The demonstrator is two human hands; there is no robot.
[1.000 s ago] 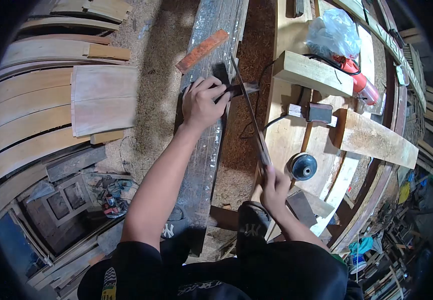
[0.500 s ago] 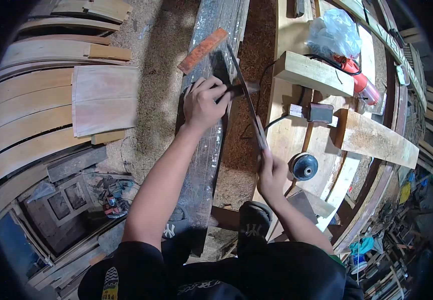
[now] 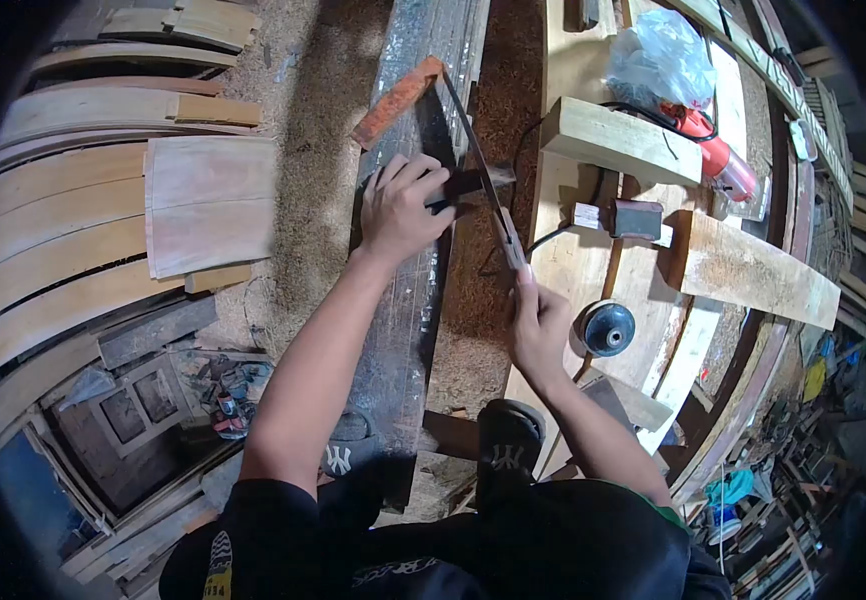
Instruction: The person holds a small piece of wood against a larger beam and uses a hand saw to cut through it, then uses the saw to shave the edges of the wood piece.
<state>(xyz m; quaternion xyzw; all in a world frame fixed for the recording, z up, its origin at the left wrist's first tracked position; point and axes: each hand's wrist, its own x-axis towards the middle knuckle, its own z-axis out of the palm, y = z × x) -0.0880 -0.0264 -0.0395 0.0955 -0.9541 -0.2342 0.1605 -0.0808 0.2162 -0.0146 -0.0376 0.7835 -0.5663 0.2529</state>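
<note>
My left hand point(image 3: 405, 205) presses a dark piece of wood point(image 3: 475, 183) down on a weathered plank point(image 3: 383, 330); the piece's pale end sticks out past the plank's right edge. In my right hand point(image 3: 536, 318) is the wooden handle of a handsaw point(image 3: 473, 140), whose thin dark blade slants up and left across the dark piece. Near the blade's far tip lies an orange-red strip point(image 3: 396, 102) on the plank. How the blade meets the wood is too small to tell.
A black round disc point(image 3: 608, 328), a dark block point(image 3: 638, 219), a red power tool point(image 3: 721, 165) and a plastic bag point(image 3: 663, 60) lie on boards to the right. Curved boards point(image 3: 63, 240) are stacked at the left. Sawdust point(image 3: 303, 200) covers the floor.
My right hand has shifted slightly left and down with the saw, and the blade's far end has moved up and left toward the orange-red strip. My left hand stays nearly in place.
</note>
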